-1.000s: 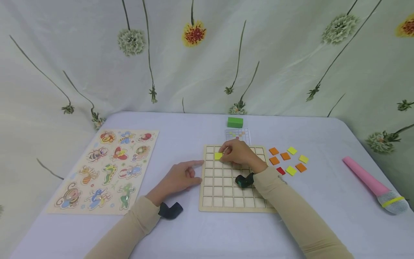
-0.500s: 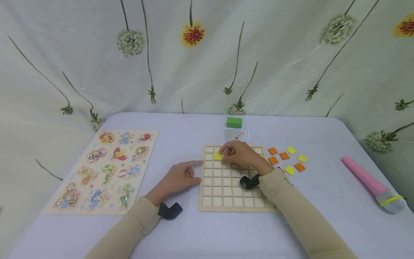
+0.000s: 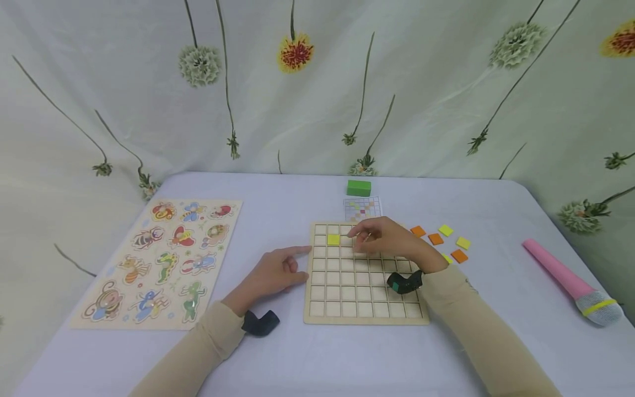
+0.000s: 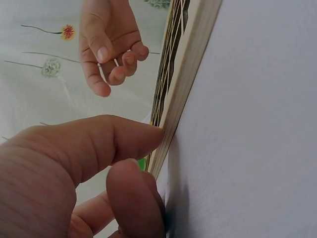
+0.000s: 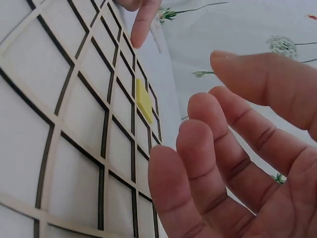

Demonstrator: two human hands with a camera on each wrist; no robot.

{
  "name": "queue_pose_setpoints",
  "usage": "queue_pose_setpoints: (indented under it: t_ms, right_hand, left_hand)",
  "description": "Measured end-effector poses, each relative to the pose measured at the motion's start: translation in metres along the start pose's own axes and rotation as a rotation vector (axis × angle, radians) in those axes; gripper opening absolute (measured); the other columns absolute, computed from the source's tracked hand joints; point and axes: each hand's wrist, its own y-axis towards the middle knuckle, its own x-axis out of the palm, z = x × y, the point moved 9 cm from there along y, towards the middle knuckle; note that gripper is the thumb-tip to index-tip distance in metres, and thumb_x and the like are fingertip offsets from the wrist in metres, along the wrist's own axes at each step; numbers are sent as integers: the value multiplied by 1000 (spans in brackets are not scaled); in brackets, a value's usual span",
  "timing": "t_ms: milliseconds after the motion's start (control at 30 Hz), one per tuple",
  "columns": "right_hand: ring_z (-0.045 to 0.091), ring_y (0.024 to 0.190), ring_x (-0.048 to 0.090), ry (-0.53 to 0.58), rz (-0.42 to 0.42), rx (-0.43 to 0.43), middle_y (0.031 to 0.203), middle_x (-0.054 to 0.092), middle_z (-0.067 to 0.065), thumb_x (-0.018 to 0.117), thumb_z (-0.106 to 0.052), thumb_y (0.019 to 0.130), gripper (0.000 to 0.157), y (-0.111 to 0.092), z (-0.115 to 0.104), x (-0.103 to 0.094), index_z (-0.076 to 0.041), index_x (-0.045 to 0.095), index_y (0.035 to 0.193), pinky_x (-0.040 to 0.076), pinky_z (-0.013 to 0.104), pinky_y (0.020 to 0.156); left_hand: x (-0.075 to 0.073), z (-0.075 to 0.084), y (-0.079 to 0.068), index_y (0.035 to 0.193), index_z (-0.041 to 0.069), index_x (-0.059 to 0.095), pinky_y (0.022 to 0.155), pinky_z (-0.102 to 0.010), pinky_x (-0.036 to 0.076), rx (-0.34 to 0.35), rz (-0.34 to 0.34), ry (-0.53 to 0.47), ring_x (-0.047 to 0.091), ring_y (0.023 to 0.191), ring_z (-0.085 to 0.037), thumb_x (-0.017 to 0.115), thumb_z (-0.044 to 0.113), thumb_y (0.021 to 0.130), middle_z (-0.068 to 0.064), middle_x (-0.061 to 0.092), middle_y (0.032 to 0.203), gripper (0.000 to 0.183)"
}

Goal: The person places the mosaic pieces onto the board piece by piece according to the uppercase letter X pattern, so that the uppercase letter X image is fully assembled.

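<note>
A bright yellow tile (image 3: 333,239) stands out on a pale wood grid board (image 3: 367,320), its cells off-white, at centre frame. Orange tiles (image 3: 435,239) and loose yellow tiles (image 3: 445,230) dot the lavender-white desk (image 3: 317,358) right of centre; at far right lies a pink microphone (image 3: 558,267) with a grey head and yellow band. Toward the upper centre, a solid green block (image 3: 359,188) tops a white card (image 3: 362,208) gridded with yellow, orange and red squares. At left, a cream puzzle board (image 3: 154,275) carries cartoon figures in red, blue, yellow and green. Beige sleeves (image 3: 486,336) and black wrist pieces (image 3: 260,323) show below a greyish-white backdrop (image 3: 426,71) patterned with pale green and yellow-and-red flowers (image 3: 295,53).
</note>
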Motion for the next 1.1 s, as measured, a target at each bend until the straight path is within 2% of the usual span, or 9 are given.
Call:
queue_pose_setpoints:
  t_ms: [233,533,633,800,933,1100]
  right_hand:
    - [19,87,65,181,-46,49,98,69,1,66,-1,100,42,-20,11,-13,17,58,138,57,32,82]
    - [17,90,64,240,-2,116,104,68,7,66,-4,103,44,-47,28,-37,18,54,139,58,29,83]
    - [18,91,65,246,20,136,106,68,11,66,-5,104,44,-55,34,-45,18,54,139,59,30,82]
    - [19,95,66,248,69,176,108,67,10,67,-9,105,48,-69,43,-60,16,53,143,60,31,86]
    - [21,97,69,233,100,172,112,66,13,66,-9,105,49,-77,50,-71,15,52,146,61,33,88]
    - [23,94,72,196,118,178,115,66,15,64,-8,106,47,-84,60,-81,13,52,147,61,33,84]
  left_hand:
    - [0,1,0,152,9,63,62,-29,44,7,2,-7,56,58,-15,81,10,93,-3,61,81,62]
    - [0,2,0,152,8,62,63,-29,45,-1,6,3,56,58,-15,81,11,93,-3,62,81,63]
    - [-1,1,0,152,8,62,64,-30,45,-6,12,9,56,58,-15,81,11,93,-3,62,81,62]
    - [-1,0,0,152,8,63,65,-31,46,-5,12,7,56,59,-16,81,10,93,-3,61,80,62]
    - [-1,0,0,152,8,62,64,-30,46,-6,8,5,56,58,-15,81,10,93,-3,61,80,62]
    - [-1,0,0,152,8,62,63,-30,45,-8,4,1,55,58,-15,81,10,93,-3,62,80,62]
